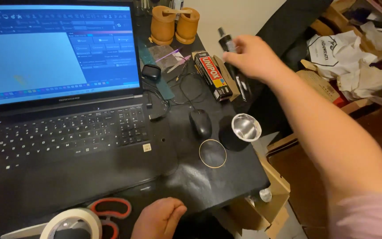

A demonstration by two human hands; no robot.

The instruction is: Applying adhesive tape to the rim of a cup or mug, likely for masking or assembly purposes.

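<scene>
Nearest the camera, the left hand rests on the front edge of the black tabletop, fingers curled into a loose fist and holding nothing. Just left of it lie red-handled scissors and a roll of tape, both against the laptop, which fills the left half of the tabletop with its screen lit blue.

Far across, the right hand reaches over the back right corner, fingers bent around a dark tube that stands upright there; motion blur hides whether the grip is closed. Just beside the tube lies a red and black glue box, with loose cables trailing toward a small black case. Between the two hands sit a black mouse, a thin wire ring and a shiny metal cup on a dark round base. Two tan leather cups stand at the back. Cardboard boxes and crumpled paper crowd the floor to the right.
</scene>
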